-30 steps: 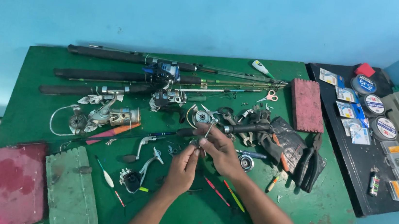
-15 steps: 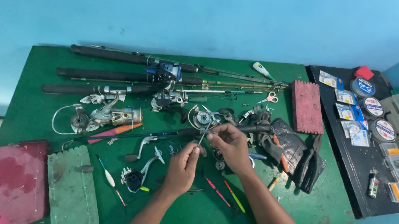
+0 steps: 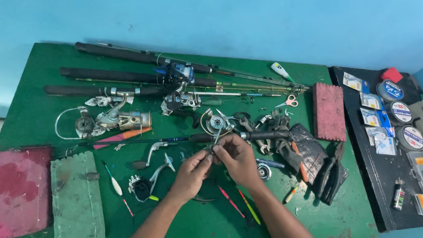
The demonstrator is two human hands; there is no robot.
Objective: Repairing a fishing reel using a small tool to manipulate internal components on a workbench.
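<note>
Over the middle of the green table (image 3: 211, 227), my left hand (image 3: 192, 171) and my right hand (image 3: 238, 160) meet with fingertips pinched together. Between them is a small thin metal part (image 3: 217, 137) that sticks up toward the reels. Both hands grip it; its lower end is hidden by my fingers. Just beyond my fingers lies a spinning reel with a spool (image 3: 217, 120). Under my wrists lie slim fishing floats (image 3: 231, 201), pink and yellow.
Several fishing rods (image 3: 122, 77) lie across the back of the table. Another reel (image 3: 118, 119) sits left, reel handles (image 3: 158, 160) near my left hand. Black pliers (image 3: 330, 172) and a red block (image 3: 329, 110) lie right; line spools (image 3: 401, 112) fill a black side table.
My hands have stayed pinched on the small part; the camera view has shifted slightly, and the hands sit a little lower and more to the right.
</note>
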